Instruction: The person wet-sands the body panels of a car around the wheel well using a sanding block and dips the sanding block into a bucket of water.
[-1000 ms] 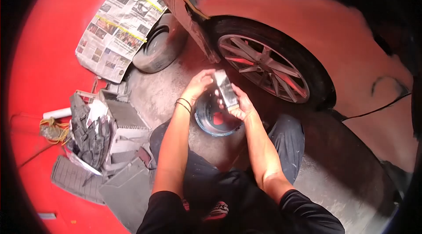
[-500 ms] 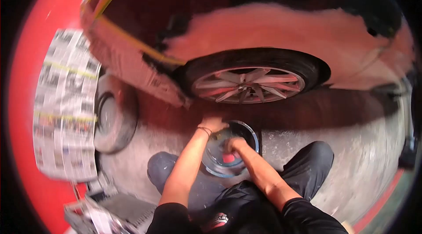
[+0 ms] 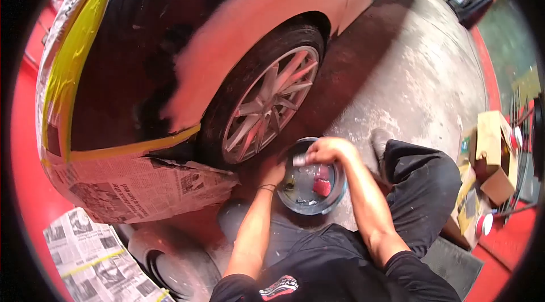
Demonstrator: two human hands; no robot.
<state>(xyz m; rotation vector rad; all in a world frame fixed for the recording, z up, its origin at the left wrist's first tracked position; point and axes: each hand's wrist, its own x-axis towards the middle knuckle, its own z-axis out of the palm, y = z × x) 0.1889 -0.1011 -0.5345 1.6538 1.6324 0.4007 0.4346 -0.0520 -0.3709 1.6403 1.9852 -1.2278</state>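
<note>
Black "REYN" shirt [image 3: 323,268], pale object [image 3: 299,159] in right hand [image 3: 331,150] above basin [image 3: 309,209]

right hand [image 3: 330,151] near left hand [image 3: 272,173], forearms [image 3: 369,205] outstretched

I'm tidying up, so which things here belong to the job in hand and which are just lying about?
Likely the job's:
basin
red object in it
pale object in the right hand
partly masked car

Likely just lying about:
loose tyre
cardboard box
</note>
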